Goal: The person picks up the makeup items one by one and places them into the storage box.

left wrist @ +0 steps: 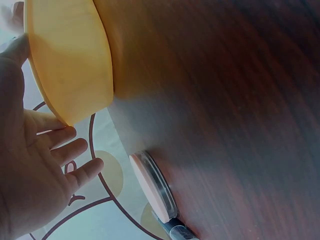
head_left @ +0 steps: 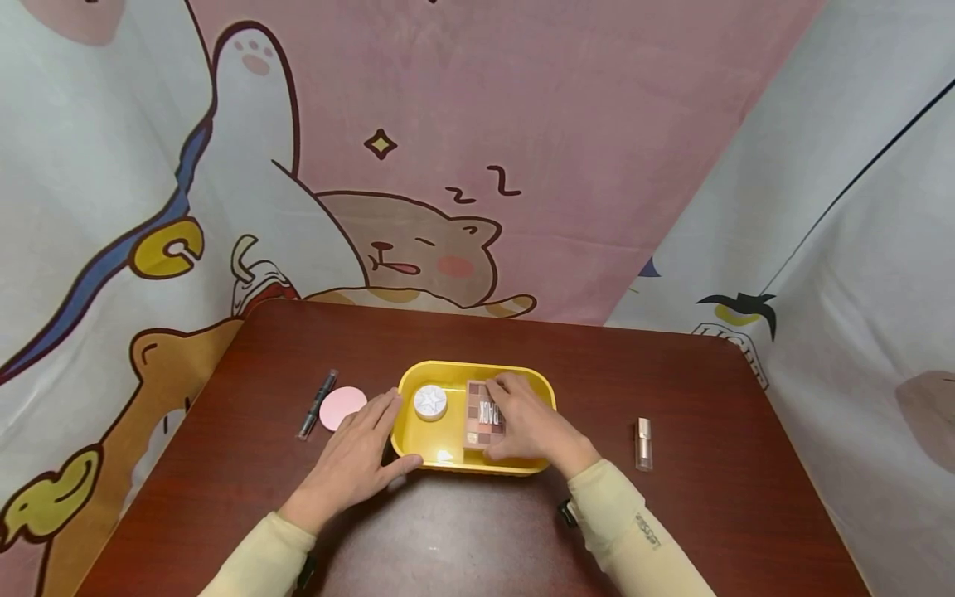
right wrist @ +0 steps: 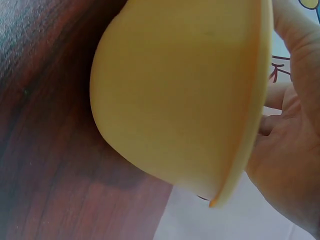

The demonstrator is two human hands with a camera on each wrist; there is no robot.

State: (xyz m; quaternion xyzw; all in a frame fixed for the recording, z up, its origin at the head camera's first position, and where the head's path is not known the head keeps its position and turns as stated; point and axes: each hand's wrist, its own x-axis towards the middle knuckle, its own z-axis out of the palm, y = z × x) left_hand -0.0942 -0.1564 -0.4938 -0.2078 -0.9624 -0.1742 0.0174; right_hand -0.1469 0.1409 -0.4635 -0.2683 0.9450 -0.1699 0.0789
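Note:
A yellow basin (head_left: 440,466) stands on the table, holding a round white case (head_left: 430,403) with a star on its lid. To the right inside it is an eyeshadow palette (head_left: 477,414) with lettering and coloured squares. My right hand (head_left: 525,423) reaches over the rim and grips the palette, thumb at the near edge and fingers at the far edge. In the right wrist view the basin wall (right wrist: 175,95) hides the fingertips and the palette. At the basin's left end, my left hand (head_left: 356,456) touches the rim with extended fingers and thumb.
Left of the basin lie a round pink compact (head_left: 343,408) and a dark slim pen-like stick (head_left: 318,404). A lipstick-like tube (head_left: 644,444) with a clear end lies on the right. Behind the brown table (head_left: 716,514) hangs a cartoon-printed cloth (head_left: 597,124).

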